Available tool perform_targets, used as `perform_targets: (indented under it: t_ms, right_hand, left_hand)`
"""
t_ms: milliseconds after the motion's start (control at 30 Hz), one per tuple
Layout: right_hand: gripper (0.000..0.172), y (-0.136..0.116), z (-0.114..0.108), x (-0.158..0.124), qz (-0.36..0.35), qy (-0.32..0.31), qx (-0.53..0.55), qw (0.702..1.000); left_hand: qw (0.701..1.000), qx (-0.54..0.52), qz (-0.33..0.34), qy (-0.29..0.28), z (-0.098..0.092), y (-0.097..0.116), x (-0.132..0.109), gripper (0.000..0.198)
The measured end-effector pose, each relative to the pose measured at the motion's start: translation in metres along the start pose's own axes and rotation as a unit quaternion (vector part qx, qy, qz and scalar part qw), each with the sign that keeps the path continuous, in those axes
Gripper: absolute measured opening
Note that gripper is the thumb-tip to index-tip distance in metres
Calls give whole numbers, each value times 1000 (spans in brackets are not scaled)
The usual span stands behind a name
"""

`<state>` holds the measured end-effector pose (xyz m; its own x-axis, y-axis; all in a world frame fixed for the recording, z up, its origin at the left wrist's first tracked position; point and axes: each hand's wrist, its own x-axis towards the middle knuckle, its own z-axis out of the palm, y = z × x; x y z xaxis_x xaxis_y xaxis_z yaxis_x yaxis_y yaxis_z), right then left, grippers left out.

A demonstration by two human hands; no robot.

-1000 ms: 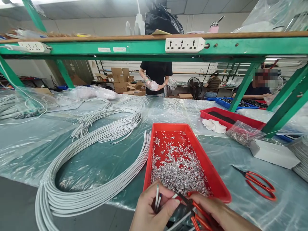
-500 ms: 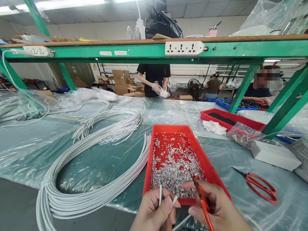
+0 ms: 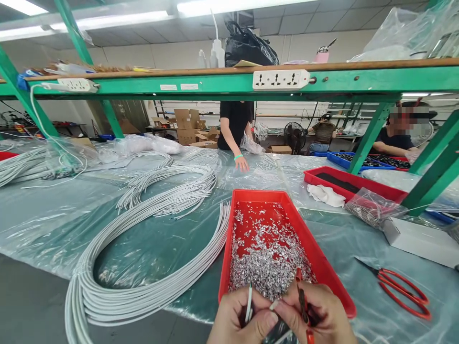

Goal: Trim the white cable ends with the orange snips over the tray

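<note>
My left hand (image 3: 240, 320) is closed at the bottom edge, pinching thin white and black wire ends (image 3: 248, 303) that stick up between its fingers. My right hand (image 3: 319, 315) is closed on red-handled snips (image 3: 301, 296), and its fingertips meet my left thumb over a wire tip. Both hands hover at the near end of a red tray (image 3: 322, 267) filled with small silver metal pieces (image 3: 267, 258). A big coil of white cables (image 3: 143, 248) lies to the left.
A second pair of red scissors (image 3: 403, 286) lies on the plastic-covered table (image 3: 53, 215) at the right, near a white box (image 3: 419, 239) and a bag of parts (image 3: 373, 208). A person's hand (image 3: 242, 163) rests on the far side. Green shelf frame (image 3: 229, 81) overhead.
My hands have come together, right fingertips now touching the left thumb. The view shifted right and up. The person opposite lowered a hand onto the table.
</note>
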<state>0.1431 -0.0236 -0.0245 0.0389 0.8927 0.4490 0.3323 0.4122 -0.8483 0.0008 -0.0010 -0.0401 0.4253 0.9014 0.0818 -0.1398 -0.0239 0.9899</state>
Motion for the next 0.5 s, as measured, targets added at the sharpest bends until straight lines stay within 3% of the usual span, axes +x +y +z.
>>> perform_targets:
  t_ms: [100, 167, 233, 300, 333, 400, 467, 500]
  right_hand:
    - [30, -7, 5, 4, -65, 52, -62, 995]
    - [24, -8, 2, 7, -141, 47, -66, 987]
    - [21, -4, -4, 10, -182, -18, -26, 983]
    - [23, -1, -9, 9, -116, -99, 31, 988]
    - [26, 0, -10, 8, -51, -116, 62, 990]
    - [33, -2, -9, 6, 67, -89, 100, 989]
    - [36, -7, -4, 5, 118, -26, 106, 987]
    - [37, -9, -2, 4, 129, -11, 106, 986]
  left_hand:
    - [979, 125, 119, 112, 4, 7, 0, 27]
    - [978, 116, 123, 122, 3, 12, -1, 26]
    - [999, 24, 24, 27, -1, 14, -1, 38]
    - [992, -51, -81, -78, -4, 16, -1, 50]
    - [991, -44, -91, -89, -5, 17, 0, 52]
    - [998, 60, -14, -3, -3, 20, 0, 45]
    - [970, 181, 101, 125, 2, 23, 1, 31]
    - [954, 215, 133, 163, 5, 24, 1, 26]
